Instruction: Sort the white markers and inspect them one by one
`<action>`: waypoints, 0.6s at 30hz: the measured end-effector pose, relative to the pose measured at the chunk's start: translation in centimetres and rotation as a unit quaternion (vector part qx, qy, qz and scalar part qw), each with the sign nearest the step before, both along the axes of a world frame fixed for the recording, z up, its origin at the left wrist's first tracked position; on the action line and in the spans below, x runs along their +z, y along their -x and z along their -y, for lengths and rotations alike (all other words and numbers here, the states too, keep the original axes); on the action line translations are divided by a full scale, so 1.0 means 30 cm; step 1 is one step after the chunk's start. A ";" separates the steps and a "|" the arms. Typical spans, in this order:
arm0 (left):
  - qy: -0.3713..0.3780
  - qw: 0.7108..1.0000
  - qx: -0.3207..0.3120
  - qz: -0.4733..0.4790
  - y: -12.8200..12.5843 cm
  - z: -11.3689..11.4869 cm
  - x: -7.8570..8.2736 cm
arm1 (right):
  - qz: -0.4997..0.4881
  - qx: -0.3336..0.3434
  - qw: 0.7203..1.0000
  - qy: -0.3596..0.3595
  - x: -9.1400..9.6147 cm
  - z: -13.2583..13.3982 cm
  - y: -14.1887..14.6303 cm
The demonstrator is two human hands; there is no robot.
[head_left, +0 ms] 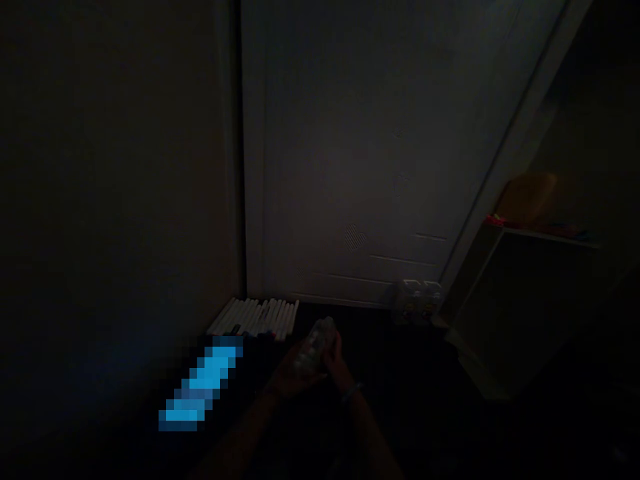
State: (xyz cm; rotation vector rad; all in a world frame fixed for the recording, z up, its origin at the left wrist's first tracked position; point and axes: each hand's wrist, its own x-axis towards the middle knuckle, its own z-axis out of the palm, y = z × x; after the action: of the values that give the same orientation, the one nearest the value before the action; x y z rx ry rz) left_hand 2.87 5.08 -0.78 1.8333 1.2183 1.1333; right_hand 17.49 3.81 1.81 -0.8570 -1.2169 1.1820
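Observation:
In dim light I hold a clear, ribbed plastic bottle (pixel 315 343), tilted with its upper end pointing away and to the right. My left hand (pixel 289 379) is closed around its lower left side. My right hand (pixel 337 360) is closed against its right side, with a thin band (pixel 351 393) on the wrist. Darkness hides most of the finger detail. Beyond my left hand, white marker-like sticks (pixel 260 317) lie in a row by the wall. A glowing blue pixelated rectangle (pixel 205 383) lies left of my hands.
A pale panel (pixel 360 167) rises behind the dark surface. Two clear containers (pixel 417 300) stand against its base on the right. Further right is a cabinet-like unit (pixel 530 300) with an orange-brown object (pixel 527 197) on top. A dark wall (pixel 110 167) closes the left side.

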 end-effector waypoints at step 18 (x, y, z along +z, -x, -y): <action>-0.006 1.000 -0.004 -0.016 0.030 -0.038 0.040 | -0.088 -0.180 0.979 0.048 -0.057 -0.048 -0.059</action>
State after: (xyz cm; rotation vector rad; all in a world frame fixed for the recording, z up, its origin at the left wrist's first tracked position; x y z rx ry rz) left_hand 1.96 6.22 0.43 1.8716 1.2235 1.1127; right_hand 19.26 5.24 0.09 -0.9757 -0.8256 1.0017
